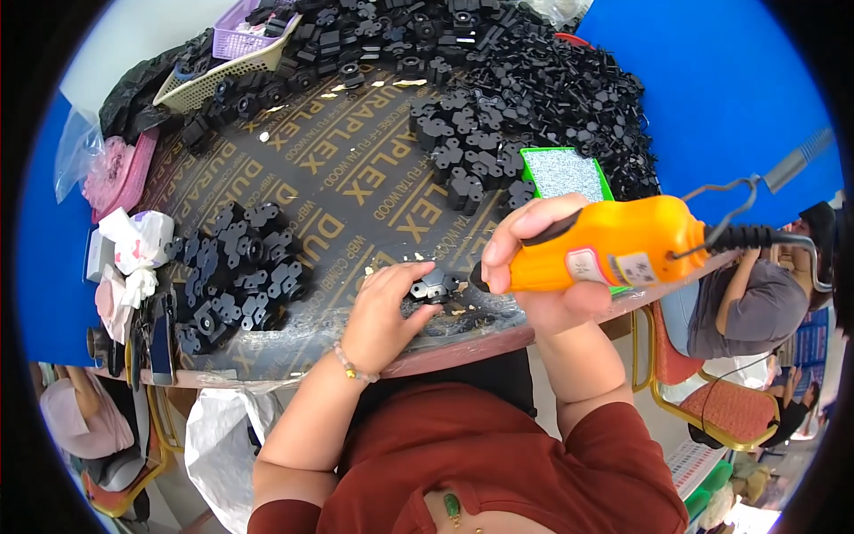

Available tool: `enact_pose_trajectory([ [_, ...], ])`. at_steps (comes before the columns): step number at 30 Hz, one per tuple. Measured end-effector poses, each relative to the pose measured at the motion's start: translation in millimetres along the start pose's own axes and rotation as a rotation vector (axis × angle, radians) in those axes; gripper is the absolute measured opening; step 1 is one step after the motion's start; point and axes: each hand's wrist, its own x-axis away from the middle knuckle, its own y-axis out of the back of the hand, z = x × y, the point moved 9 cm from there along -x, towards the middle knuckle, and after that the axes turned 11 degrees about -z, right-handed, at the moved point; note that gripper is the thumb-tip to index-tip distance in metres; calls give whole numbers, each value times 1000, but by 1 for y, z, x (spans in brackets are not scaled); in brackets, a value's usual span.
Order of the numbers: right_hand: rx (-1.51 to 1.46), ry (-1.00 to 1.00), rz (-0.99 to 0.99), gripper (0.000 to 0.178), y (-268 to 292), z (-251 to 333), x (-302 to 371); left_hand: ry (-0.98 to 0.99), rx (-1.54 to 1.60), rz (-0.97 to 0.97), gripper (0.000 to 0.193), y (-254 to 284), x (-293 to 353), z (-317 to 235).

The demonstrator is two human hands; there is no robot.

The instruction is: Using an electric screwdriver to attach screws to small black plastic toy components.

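Note:
My right hand [556,276] is wrapped round an orange electric screwdriver [623,240], held nearly level, its dark nose pointing left. The thumb and fingers of my left hand [382,307] close on a small black plastic part [434,285] at the table's near edge. The screwdriver's nose is close to this part; I cannot tell whether its bit touches it. Left of my left hand lies a heap of similar black parts [240,276]. Beyond my right hand sits a green tray [608,185] full of small silvery pieces, likely screws.
Piles of black parts [471,133] cover the table's far and right side. A beige basket [191,89], a purple basket [236,40] and a pink tray [138,173] stand far left. Tissues [142,240] and a phone [163,338] lie left. The screwdriver's cable [747,237] runs right. Other people sit on both sides.

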Motion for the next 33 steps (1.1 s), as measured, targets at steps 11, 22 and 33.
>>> enact_pose_trajectory([
  [11,176,-150,3,75,-8,-40,1,0,51,-6,51,2,0,0],
  [22,191,-44,-83,68,-2,-38,2,-15,70,-33,52,2,-1,0],
  [33,303,275,-254,45,93,74,-4,-49,-4,-32,52,-2,1,-4],
])
